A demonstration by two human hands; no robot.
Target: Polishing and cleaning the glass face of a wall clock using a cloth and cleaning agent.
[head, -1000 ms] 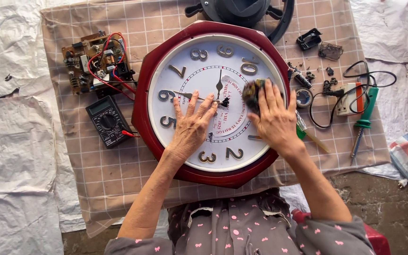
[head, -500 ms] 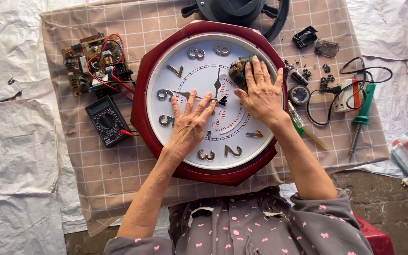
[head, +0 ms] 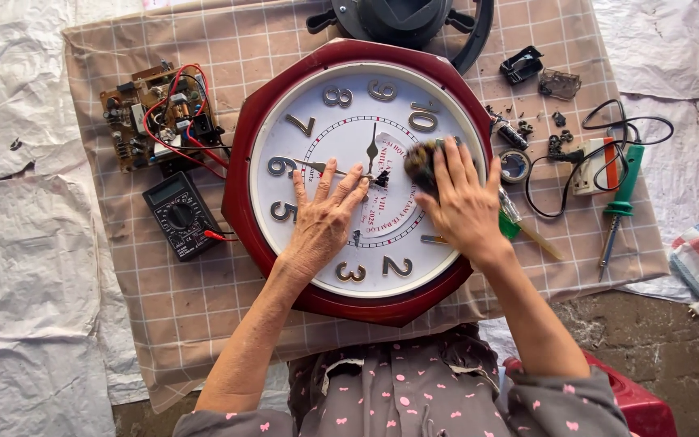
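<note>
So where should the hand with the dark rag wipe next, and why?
Probably down toward the 2. The right hand presses the dark rag near the 10 on the clock face, while the left hand lies flat, steadying it; the lower numbers lie just below.

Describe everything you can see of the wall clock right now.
The wall clock is octagonal, with a glossy dark-red frame, white dial, raised metallic numerals and slim hands. It lies flat, face up, on the checked cloth. The left hand rests flat on the dial; the right hand presses a dark wad against it.
</note>
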